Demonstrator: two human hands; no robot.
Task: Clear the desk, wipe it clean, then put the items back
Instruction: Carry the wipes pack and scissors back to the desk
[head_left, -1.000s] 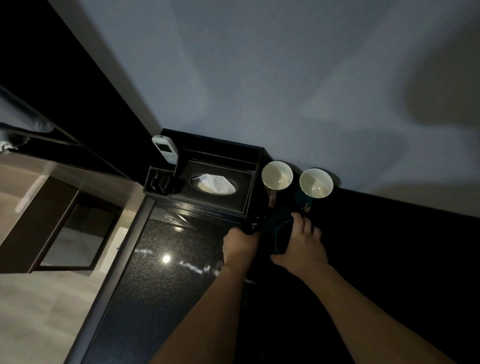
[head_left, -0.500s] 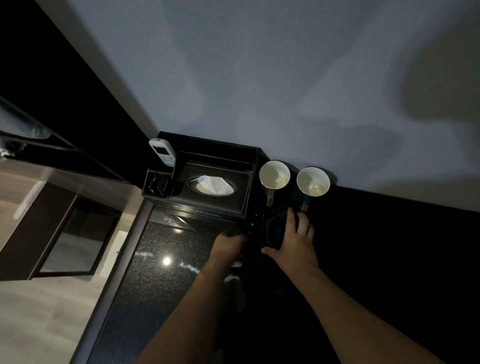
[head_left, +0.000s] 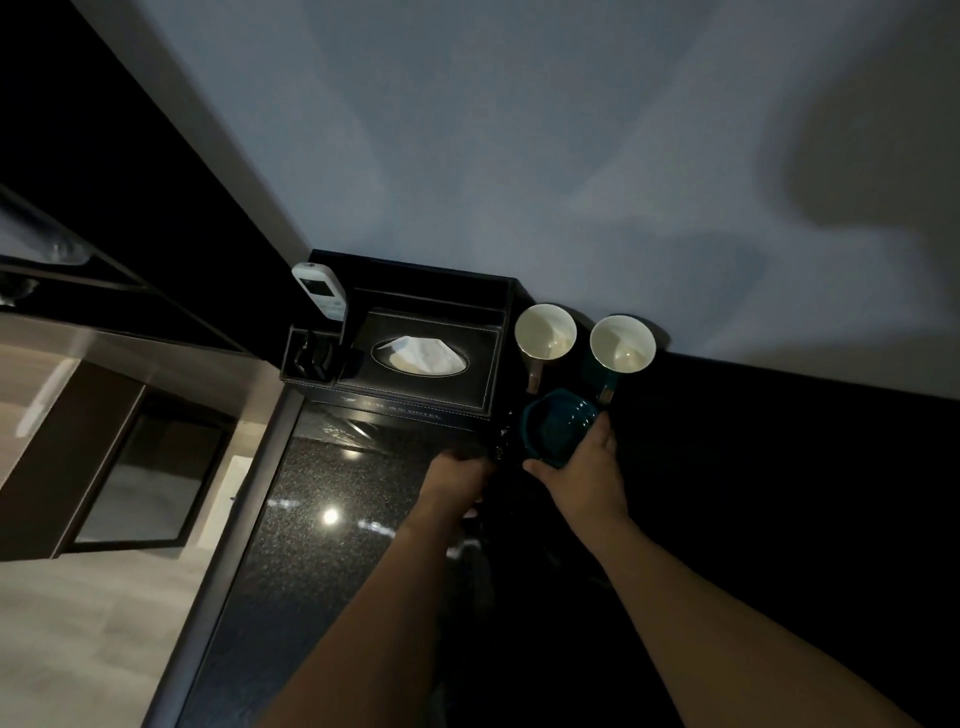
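We see the dark speckled surface (head_left: 332, 488) running from the lower middle of the frame up to the wall. At its far end, centre frame, sits the black organiser tray (head_left: 415, 384) with a tissue box (head_left: 418, 355) in it and a white remote (head_left: 318, 288) standing at its upper left corner. Right of the tray stand two mugs, the left mug (head_left: 545, 332) and the right mug (head_left: 622, 344), both upright with pale insides. Just below them, our right hand (head_left: 587, 467) grips a teal dish (head_left: 556, 426), thumb at its near rim and fingers round its right side. Our left hand (head_left: 460, 475) lies just left of the dish with fingers curled on something dark; we cannot tell what. The dish lies directly ahead of the right hand, the nearer one, so we judge any lift falls to that hand, with the mugs close behind to avoid.
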